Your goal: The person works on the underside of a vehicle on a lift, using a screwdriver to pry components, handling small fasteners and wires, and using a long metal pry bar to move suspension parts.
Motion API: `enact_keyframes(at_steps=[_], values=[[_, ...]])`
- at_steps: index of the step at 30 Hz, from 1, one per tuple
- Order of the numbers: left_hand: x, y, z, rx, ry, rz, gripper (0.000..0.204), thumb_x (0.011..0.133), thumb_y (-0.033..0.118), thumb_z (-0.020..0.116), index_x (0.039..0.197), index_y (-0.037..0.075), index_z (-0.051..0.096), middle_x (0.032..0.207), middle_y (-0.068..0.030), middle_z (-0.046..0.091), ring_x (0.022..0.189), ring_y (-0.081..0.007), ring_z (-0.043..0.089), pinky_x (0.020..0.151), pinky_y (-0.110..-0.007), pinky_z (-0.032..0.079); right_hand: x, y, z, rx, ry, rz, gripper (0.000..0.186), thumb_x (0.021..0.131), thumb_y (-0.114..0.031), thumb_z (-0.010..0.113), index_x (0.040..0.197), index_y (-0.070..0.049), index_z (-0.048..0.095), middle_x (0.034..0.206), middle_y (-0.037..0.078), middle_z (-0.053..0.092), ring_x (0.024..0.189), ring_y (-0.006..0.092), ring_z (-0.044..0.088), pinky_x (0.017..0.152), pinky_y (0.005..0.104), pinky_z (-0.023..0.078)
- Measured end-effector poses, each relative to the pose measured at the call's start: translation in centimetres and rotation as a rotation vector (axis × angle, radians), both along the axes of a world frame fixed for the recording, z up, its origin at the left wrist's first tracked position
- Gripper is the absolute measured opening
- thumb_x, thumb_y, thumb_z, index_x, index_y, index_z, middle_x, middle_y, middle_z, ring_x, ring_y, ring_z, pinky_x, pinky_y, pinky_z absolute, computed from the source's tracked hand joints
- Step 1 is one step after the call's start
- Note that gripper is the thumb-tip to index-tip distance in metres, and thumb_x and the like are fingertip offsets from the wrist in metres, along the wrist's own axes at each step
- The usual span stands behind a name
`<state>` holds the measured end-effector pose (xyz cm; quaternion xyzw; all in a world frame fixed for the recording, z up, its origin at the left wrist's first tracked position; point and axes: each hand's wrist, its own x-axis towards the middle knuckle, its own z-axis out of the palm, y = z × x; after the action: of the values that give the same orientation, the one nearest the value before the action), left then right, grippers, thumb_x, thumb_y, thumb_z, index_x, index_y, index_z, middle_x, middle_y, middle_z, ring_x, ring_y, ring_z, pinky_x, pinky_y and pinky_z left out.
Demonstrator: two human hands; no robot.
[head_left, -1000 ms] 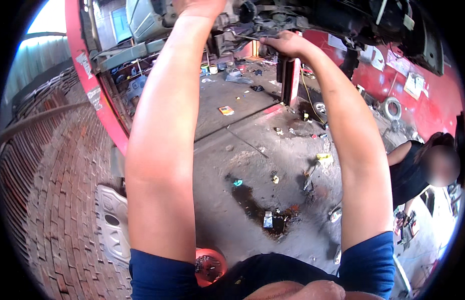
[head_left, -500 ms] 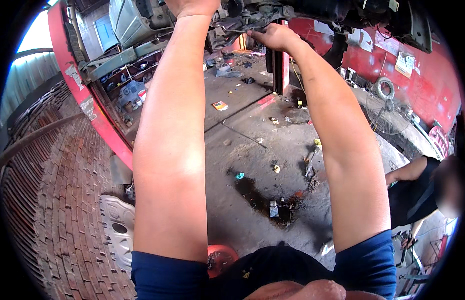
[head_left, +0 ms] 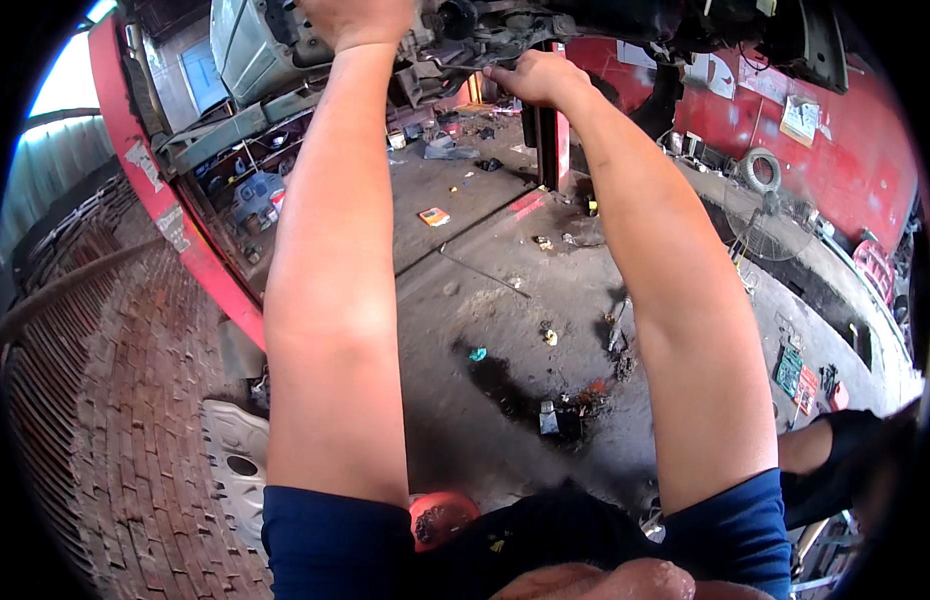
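Observation:
Both my arms reach up to the underside of a raised car (head_left: 675, 25). My left hand (head_left: 360, 18) is at the top edge, against the greasy metal parts; its fingers are cut off or hidden. To its right, my right hand (head_left: 540, 77) is closed, thumb pointing left, on the end of a thin metal tool, probably a wrench (head_left: 465, 67). The tool's far end runs in among the dark suspension parts (head_left: 420, 80), where I cannot make out what it touches. A pale grey tank-like part (head_left: 253, 50) hangs left of my left hand.
Red lift posts (head_left: 175, 215) (head_left: 555, 150) stand left and ahead. Below are an oil-stained floor (head_left: 475, 280) with litter, a red bucket (head_left: 440, 518) and a metal shield (head_left: 237, 455) by bricks. A fan (head_left: 775, 222), tool cases (head_left: 797, 378) and a co-worker's arm (head_left: 807, 450) are at right.
Both hands have shifted slightly left in the view, the right one still on the wrench. The co-worker at right has moved lower and farther right, uncovering the tool cases.

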<state>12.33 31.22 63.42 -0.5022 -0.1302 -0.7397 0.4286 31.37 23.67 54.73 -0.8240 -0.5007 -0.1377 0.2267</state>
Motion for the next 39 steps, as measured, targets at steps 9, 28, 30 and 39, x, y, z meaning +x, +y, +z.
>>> enact_keyframes(at_steps=[9, 28, 30, 39], values=[[-0.3, 0.2, -0.1, 0.019, 0.011, -0.067, 0.012, 0.088, 0.026, 0.069, 0.088, 0.014, 0.072, 0.086, -0.0035, 0.068, 0.092, -0.0258, 0.061, 0.086, -0.045, 0.041, -0.9, -0.6, 0.6, -0.028, 0.006, -0.018, 0.075, 0.095, -0.074, 0.049, 0.123, -0.009, 0.075, 0.134, 0.018, 0.067, 0.125, 0.0368, 0.064, 0.106, 0.0455, 0.05], [0.3, 0.6, -0.1, 0.02, 0.011, -0.116, 0.008, 0.087, 0.023, 0.07, 0.087, 0.015, 0.071, 0.087, -0.0025, 0.069, 0.092, -0.0251, 0.062, 0.087, -0.045, 0.041, 1.2, 1.0, -0.7, 0.018, -0.068, -0.044, 0.078, 0.094, -0.077, 0.048, 0.123, -0.009, 0.074, 0.135, 0.02, 0.066, 0.128, 0.0397, 0.061, 0.108, 0.0495, 0.048], [0.3, 0.8, 0.2, 0.019, 0.006, -0.113, 0.008, 0.087, 0.023, 0.069, 0.085, 0.016, 0.07, 0.086, -0.0027, 0.07, 0.091, -0.0254, 0.063, 0.087, -0.046, 0.041, 1.9, 2.0, -1.0, 0.11, -0.078, -0.076, 0.081, 0.093, -0.077, 0.05, 0.119, -0.004, 0.074, 0.126, 0.024, 0.069, 0.121, 0.0411, 0.065, 0.104, 0.048, 0.051], [0.0, 0.8, 0.5, 0.059, 0.111, -0.116, 0.011, 0.082, 0.022, 0.072, 0.088, 0.013, 0.073, 0.087, -0.004, 0.071, 0.094, -0.0256, 0.064, 0.088, -0.045, 0.041, 4.9, 2.2, 0.3, 0.143, -0.23, 0.093, 0.085, 0.091, -0.078, 0.053, 0.099, 0.004, 0.075, 0.096, 0.027, 0.073, 0.095, 0.0395, 0.072, 0.086, 0.0467, 0.055]])
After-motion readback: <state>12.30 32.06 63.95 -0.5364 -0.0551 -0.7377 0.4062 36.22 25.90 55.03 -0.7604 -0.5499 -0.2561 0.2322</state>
